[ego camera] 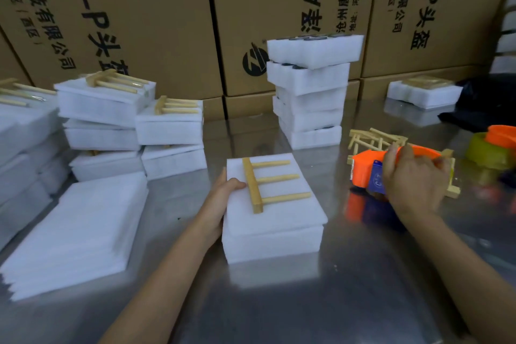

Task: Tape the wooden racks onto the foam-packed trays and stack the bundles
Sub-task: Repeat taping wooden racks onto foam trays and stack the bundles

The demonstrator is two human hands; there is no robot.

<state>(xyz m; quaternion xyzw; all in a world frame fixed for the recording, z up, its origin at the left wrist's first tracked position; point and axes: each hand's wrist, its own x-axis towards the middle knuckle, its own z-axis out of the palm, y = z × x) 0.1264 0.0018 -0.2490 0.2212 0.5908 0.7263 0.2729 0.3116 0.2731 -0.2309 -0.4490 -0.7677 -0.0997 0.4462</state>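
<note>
Rack point(254, 186) bar runs near-far on tray point(275, 243), pegs pointing right.

My steel counter point(279, 301) shines dully under soft light; right behind it stands a wall of tall brown cardboard cartons point(156, 8) printed in black.

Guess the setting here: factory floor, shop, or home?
Most likely a factory packing station: printed shipping cartons line the back, stacks of foam-packed trays crowd a steel table, and an orange tape dispenser is in use.
</note>
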